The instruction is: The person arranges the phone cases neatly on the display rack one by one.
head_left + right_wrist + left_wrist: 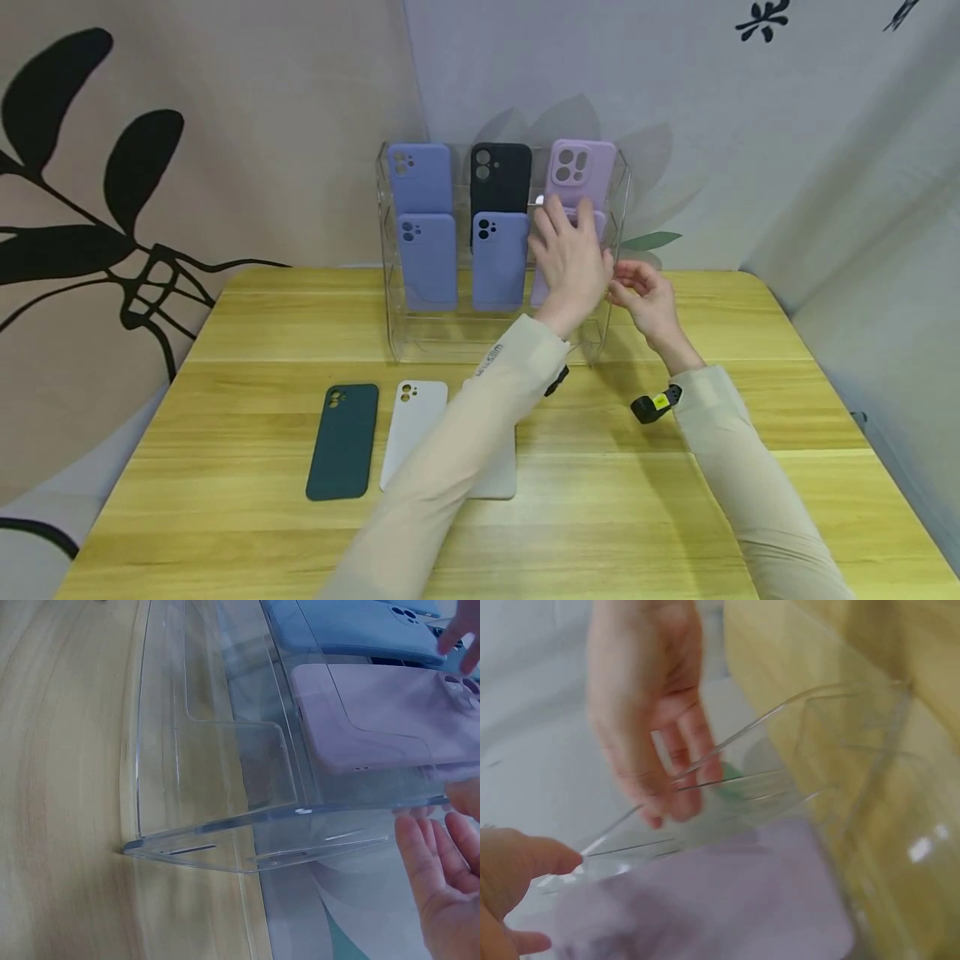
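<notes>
My left hand (573,258) reaches over a lilac phone case (382,712) in the front row of a clear acrylic stand (217,822). Its fingers are spread near the case's camera cutouts, and its thumb is at the stand's right side edge. Much of that case is hidden by this hand in the head view. Just outside the same side wall is my right hand (651,304), fingers loosely bent close to the clear panel. Behind stands another lilac case (596,171). Beside the left hand is a periwinkle case (498,271) with a black case (513,175) behind it.
Two more periwinkle cases, one upper (422,187) and one lower (429,271), stand at the rack's left. On the wooden table (247,417) lie a dark green case (342,442), a white case (408,421) and another pale case (498,475), partly under my left sleeve.
</notes>
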`<control>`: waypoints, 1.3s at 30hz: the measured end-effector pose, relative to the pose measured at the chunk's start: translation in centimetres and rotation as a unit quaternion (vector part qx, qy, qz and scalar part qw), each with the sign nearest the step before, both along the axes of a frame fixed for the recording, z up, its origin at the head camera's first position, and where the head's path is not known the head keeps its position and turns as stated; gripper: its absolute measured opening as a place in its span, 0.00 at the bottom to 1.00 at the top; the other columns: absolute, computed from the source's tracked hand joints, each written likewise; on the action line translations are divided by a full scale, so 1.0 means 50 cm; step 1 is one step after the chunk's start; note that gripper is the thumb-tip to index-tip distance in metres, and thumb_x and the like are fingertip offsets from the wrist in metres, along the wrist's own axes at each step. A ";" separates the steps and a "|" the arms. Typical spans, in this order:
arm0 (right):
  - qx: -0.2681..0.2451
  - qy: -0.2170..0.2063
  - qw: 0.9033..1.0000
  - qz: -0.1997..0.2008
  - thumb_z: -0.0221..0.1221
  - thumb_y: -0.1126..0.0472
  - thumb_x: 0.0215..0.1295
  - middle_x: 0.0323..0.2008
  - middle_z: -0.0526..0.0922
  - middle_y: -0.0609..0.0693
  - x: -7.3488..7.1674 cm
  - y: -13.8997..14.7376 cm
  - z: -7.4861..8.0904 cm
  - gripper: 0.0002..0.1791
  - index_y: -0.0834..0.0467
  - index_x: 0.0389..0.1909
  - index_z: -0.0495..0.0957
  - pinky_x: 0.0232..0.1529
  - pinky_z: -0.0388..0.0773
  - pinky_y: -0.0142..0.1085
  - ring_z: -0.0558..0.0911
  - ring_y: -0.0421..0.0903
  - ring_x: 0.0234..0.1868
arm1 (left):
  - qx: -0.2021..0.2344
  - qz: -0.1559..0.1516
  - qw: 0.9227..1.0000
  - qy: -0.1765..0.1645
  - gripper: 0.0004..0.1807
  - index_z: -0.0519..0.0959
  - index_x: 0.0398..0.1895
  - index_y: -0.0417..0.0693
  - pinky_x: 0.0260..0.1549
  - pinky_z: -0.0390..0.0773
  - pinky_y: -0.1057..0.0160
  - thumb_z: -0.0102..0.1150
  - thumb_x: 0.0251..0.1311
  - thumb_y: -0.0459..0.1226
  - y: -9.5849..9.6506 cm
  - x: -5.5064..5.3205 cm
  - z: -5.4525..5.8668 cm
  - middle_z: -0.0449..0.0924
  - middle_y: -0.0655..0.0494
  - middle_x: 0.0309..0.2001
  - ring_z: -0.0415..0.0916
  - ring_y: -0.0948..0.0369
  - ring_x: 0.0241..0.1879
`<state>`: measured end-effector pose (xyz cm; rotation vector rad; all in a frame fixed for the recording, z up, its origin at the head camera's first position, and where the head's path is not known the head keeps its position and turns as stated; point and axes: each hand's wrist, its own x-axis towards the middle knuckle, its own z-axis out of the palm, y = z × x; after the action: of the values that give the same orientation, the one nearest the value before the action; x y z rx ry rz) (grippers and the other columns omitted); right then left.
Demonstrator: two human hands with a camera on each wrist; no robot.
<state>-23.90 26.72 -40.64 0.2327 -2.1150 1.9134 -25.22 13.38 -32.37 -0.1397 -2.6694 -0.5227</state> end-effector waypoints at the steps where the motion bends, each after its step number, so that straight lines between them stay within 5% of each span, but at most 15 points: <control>1: 0.000 0.000 1.000 -0.001 0.54 0.77 0.61 0.38 0.78 0.42 0.000 0.000 0.000 0.12 0.62 0.43 0.73 0.35 0.79 0.26 0.77 0.36 0.36 | -0.011 -0.007 1.000 -0.001 0.38 0.62 0.65 0.57 0.55 0.62 0.50 0.64 0.51 0.54 -0.004 0.004 0.007 0.50 0.44 0.66 0.49 0.47 0.64; 3: -0.002 0.000 1.000 0.000 0.54 0.78 0.60 0.38 0.78 0.42 0.000 -0.001 -0.001 0.13 0.60 0.42 0.74 0.35 0.79 0.26 0.76 0.35 0.36 | -0.024 -0.020 1.000 -0.003 0.39 0.61 0.66 0.57 0.58 0.60 0.48 0.64 0.50 0.54 -0.014 0.010 0.021 0.51 0.43 0.66 0.47 0.46 0.66; 7: -0.013 0.001 1.000 0.004 0.55 0.77 0.60 0.37 0.78 0.44 0.000 -0.002 -0.001 0.12 0.73 0.45 0.71 0.35 0.79 0.26 0.77 0.35 0.36 | -0.018 -0.040 0.999 -0.005 0.41 0.60 0.67 0.56 0.58 0.59 0.46 0.64 0.50 0.54 -0.034 0.018 0.046 0.51 0.43 0.67 0.47 0.45 0.66; 13: -0.018 0.007 1.000 0.009 0.55 0.76 0.61 0.38 0.79 0.45 0.001 0.000 -0.002 0.18 0.81 0.49 0.65 0.35 0.80 0.26 0.78 0.36 0.37 | 0.026 -0.053 0.998 0.011 0.38 0.62 0.64 0.54 0.57 0.59 0.49 0.65 0.51 0.50 -0.060 0.020 0.052 0.50 0.45 0.67 0.46 0.48 0.66; 24: -0.022 0.007 1.000 0.005 0.54 0.77 0.60 0.38 0.80 0.43 0.002 -0.003 -0.003 0.17 0.81 0.49 0.65 0.34 0.79 0.26 0.78 0.34 0.36 | 0.048 -0.070 0.996 -0.002 0.39 0.62 0.65 0.52 0.61 0.56 0.48 0.66 0.51 0.48 -0.116 0.032 0.026 0.49 0.45 0.67 0.49 0.49 0.66; 39: -0.015 0.005 1.000 0.004 0.54 0.76 0.61 0.38 0.80 0.43 0.003 -0.004 -0.003 0.17 0.81 0.49 0.66 0.35 0.79 0.25 0.78 0.34 0.36 | 0.095 -0.109 0.988 0.050 0.37 0.64 0.62 0.45 0.61 0.55 0.45 0.68 0.49 0.43 -0.212 0.074 -0.033 0.52 0.40 0.66 0.52 0.45 0.64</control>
<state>-23.74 26.52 -40.77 0.2460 -2.0804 1.9425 -21.53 2.77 -34.03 -0.3928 -2.5052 -0.8141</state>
